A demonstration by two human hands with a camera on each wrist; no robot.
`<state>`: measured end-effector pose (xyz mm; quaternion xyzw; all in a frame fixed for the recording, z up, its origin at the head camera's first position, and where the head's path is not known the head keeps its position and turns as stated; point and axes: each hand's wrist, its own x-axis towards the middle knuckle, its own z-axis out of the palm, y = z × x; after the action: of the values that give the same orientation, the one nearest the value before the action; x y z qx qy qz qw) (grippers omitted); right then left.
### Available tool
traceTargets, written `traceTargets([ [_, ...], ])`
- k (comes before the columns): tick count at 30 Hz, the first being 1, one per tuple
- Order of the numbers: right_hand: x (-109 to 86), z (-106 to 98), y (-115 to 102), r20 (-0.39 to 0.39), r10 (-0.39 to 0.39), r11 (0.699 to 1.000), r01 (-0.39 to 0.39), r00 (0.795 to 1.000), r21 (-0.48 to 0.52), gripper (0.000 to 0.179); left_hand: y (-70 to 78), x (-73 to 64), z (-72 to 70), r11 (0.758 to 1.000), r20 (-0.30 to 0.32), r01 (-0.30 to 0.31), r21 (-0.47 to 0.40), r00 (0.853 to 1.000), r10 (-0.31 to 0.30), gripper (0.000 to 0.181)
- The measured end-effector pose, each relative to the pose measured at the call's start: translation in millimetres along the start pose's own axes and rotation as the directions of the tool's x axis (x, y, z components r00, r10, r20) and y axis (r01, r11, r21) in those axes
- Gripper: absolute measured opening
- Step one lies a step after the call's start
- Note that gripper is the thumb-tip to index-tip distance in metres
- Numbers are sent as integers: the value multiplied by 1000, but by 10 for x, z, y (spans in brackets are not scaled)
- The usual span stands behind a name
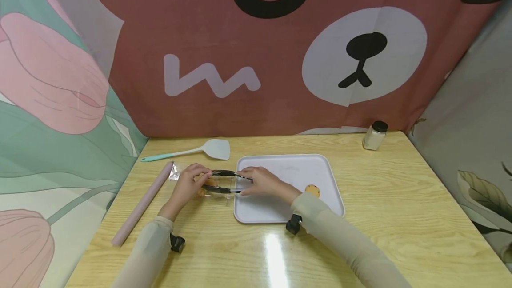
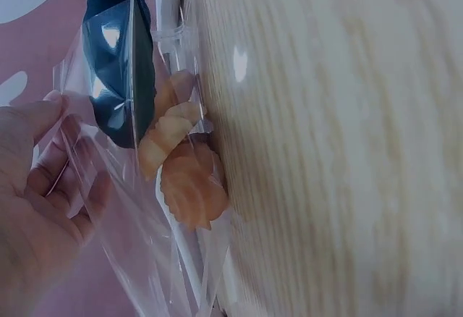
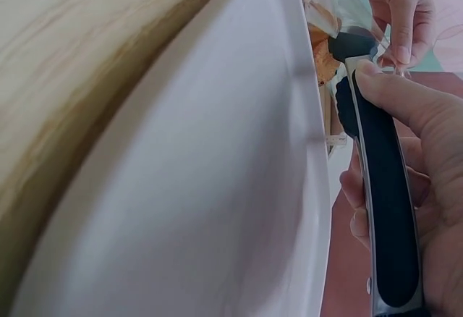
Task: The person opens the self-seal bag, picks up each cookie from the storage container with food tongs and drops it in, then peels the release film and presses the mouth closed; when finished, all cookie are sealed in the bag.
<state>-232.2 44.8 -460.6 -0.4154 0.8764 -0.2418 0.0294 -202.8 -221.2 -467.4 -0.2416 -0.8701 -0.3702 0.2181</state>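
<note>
My right hand (image 1: pixel 264 181) grips a pair of black-and-silver kitchen tongs (image 3: pixel 387 208), thumb on one arm and fingers on the other. The tongs' dark heads reach into a clear plastic bag (image 2: pixel 130 259), beside ridged orange-brown pieces that look like small pastries (image 2: pixel 192 187). At the bag's mouth my left hand (image 1: pixel 189 183) pinches the film between thumb and fingers. Whether the tongs touch a piece is unclear. Under my right hand is a white rectangular tray (image 1: pixel 288 166), with a round orange cookie-like piece (image 1: pixel 312 190) on its right part.
A mauve rolling-pin-like rod (image 1: pixel 144 203) lies along the table's left side. Behind my left hand is a white spatula (image 1: pixel 216 149) with a mint handle. A black-lidded jar (image 1: pixel 374 136) stands at the back right, near the printed cloth backdrop (image 1: pixel 276 110).
</note>
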Motion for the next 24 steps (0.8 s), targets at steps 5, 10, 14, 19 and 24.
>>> traceTargets([
  [5, -30, -7, 25, 13, 17, 1000, -17, 1000, 0, 68, 9, -2, -8, 1000, 16, 23, -10, 1000, -23, 7],
  [10, -110, -34, 60, 39, 54, 998, -55, 998, 27, 69, -4, -17, -16, 997, 45, 78, -9, 996, -78, 7],
  [14, -214, -54, 103, 50, 72, 995, -75, 996, 59, 70, -12, -15, -9, 998, 39, 68, -10, 997, -67, 7],
  [19, -370, -91, 125, 36, 84, 992, -87, 996, 88, 70, -5, -8, -10, 998, 29, 60, -1, 998, -60, 7],
  [24, -570, -139, 150, 20, 94, 988, -96, 995, 120, 70, -4, -7, -4, 998, 20, 69, -4, 997, -69, 6],
])
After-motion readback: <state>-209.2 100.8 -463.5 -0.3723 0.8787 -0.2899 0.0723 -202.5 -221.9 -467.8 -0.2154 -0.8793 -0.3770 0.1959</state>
